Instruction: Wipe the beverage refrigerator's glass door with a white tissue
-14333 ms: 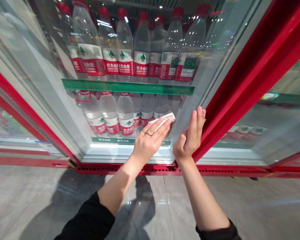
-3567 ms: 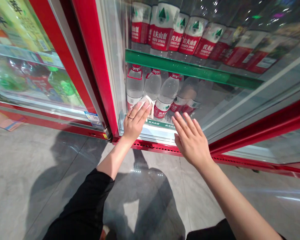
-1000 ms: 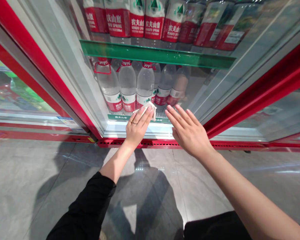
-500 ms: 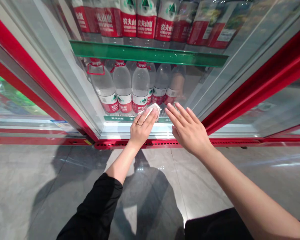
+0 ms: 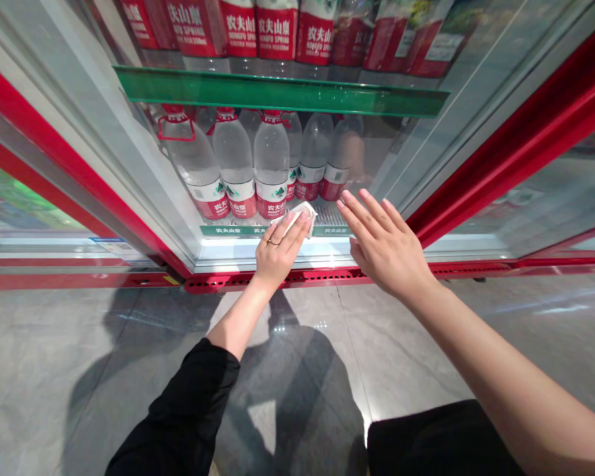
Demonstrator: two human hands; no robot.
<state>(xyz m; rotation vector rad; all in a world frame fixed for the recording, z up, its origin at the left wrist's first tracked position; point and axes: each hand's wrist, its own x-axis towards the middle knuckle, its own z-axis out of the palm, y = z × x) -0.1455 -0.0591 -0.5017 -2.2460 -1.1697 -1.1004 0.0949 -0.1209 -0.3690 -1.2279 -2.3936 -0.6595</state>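
L hand (image 5: 280, 248), mid-frame, fingers flat, holds folded white cloth/tissue (image 5: 303, 207) against clear glass door (image 5: 374, 173); prob. light, soft, best gripped at folds. R hand (image 5: 389, 248), right of ctr, fingers spread, grasps nothing.

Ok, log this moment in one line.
left hand: white cloth against glass cooler door | right hand: open near door, contact unclear | behind door: Nongfu Spring bottles

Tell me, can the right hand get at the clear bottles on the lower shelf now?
Probably not. The glass pane seems to stand between the right hand and the clear bottles; what looks like that hand's reflection shows on it. The left hand, over the white cloth, looks less of an obstacle.
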